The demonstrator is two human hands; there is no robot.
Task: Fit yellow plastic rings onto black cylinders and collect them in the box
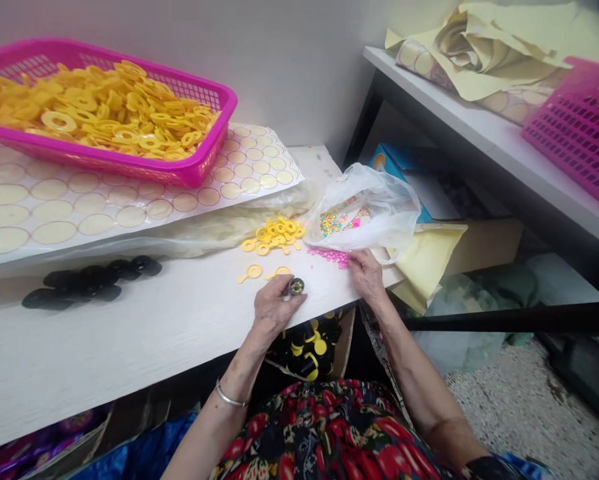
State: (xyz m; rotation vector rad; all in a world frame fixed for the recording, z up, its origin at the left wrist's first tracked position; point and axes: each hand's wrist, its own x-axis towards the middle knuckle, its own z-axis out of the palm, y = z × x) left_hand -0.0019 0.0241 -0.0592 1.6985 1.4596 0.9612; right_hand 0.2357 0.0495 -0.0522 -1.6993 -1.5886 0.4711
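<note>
My left hand point(273, 305) is closed around a small black round tube point(296, 287), held upright over the table's front edge. Colored bits show inside its open top. Beside it, my right hand point(367, 275) has its fingers drawn together at the edge of a patch of small pink beads point(329, 257); whatever is between the fingertips is hidden. Behind the beads lies an open clear plastic bag point(369, 207) with multicolored beads point(336, 219) in it. A heap of yellow ring-shaped pieces with tabs point(278, 233) sits left of the bag, and a loose yellow ring point(254, 271) lies nearer.
A pink basket point(214, 143) full of yellow rings stands on sticker sheets point(144, 213) at back left. Several black tubes point(92, 280) lie on the left. Below the table edge, a box point(348, 333) holds black-and-yellow pieces. A shelf point(439, 100) rises at right.
</note>
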